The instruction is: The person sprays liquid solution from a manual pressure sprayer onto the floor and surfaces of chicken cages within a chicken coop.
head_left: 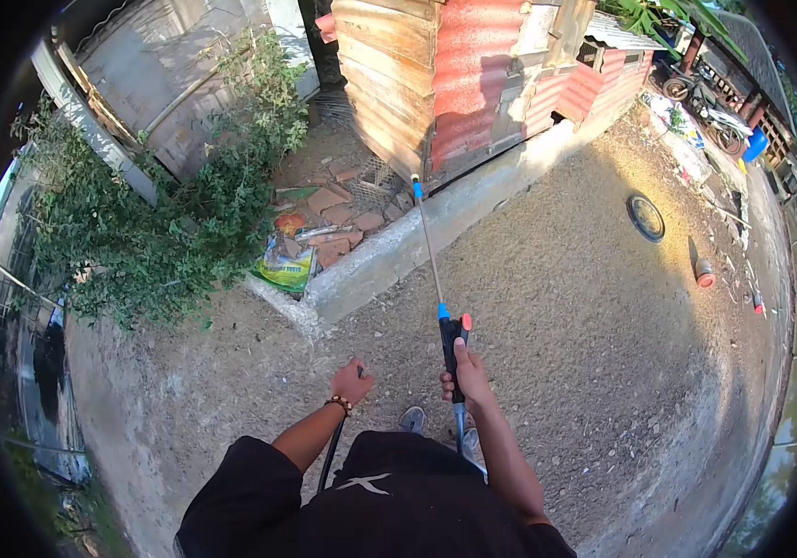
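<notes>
My right hand [469, 374] is wrapped round the black handle of a spray wand [430, 251]. The wand's thin metal tube has blue fittings and points forward, its tip seen in front of the low concrete wall and the shed's corner. A red knob sits at the handle's top, and a hose leads down from its lower end. My left hand [351, 382], with a beaded bracelet at the wrist, is closed round a black lever [332, 451] that runs down beside my body.
A leafy bush [166, 232] stands at the left. Broken tiles [329, 203] and a yellow-green bag [285, 268] lie behind the low concrete wall [371, 270]. A wood and red metal shed [478, 84] rises ahead. On the ground at right are a black ring [646, 218] and a pot [704, 272].
</notes>
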The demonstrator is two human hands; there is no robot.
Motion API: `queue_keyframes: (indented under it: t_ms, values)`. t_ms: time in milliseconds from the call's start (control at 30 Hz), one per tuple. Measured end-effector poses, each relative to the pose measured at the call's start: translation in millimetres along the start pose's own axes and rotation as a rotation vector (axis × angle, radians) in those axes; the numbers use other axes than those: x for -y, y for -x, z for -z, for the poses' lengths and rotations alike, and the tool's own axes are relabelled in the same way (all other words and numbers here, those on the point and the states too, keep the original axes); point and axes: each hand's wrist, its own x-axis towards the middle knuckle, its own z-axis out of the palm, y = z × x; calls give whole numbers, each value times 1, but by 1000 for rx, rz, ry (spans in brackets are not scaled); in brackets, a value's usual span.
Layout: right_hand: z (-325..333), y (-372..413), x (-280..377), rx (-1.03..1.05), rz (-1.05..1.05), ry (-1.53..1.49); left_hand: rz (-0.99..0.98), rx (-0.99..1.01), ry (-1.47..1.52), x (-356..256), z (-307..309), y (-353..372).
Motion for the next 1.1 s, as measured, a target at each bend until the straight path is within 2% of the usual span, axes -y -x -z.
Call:
queue_keyframes:
  t_ms: [133, 233, 400, 500, 633, 667, 800, 867, 900, 967, 1000, 1100]
  values:
    - [-23, 40, 76, 229, 354, 11, 88, -58, -80, -7, -8, 15]
    - [-29, 33, 100, 251, 467, 38, 146, -90, -46, -13, -6, 32]
    - [-8, -34, 53, 181, -76, -68, 204, -133, 0, -21, -5, 57]
    - [-7, -31, 46, 213, -13, 5, 256, -147, 4, -18, -14, 65]
    - [-26, 2, 89, 245, 399, 136, 284, -149, -2, -18, -21, 71]
    - [-25, -1, 94, 238, 393, 122, 285, -156, 2, -18, -24, 71]
    - [-3, -42, 67, 174, 99, 62, 309, -150, -30, -25, -24, 70]
    - [10, -45, 48, 152, -43, -8, 457, 85, 152, -24, -14, 59]
    - [14, -39, 48, 174, 2, 37, 533, 214, 243, -24, -13, 59]
    - [24, -11, 60, 209, 89, 121, 688, 353, 757, -47, 6, 77]
    - [27, 11, 75, 208, 219, 194, 754, 420, 1010, -64, 24, 87]
    - [53, 47, 95, 180, 760, 390, 468, 534, 1105, -98, 87, 111]
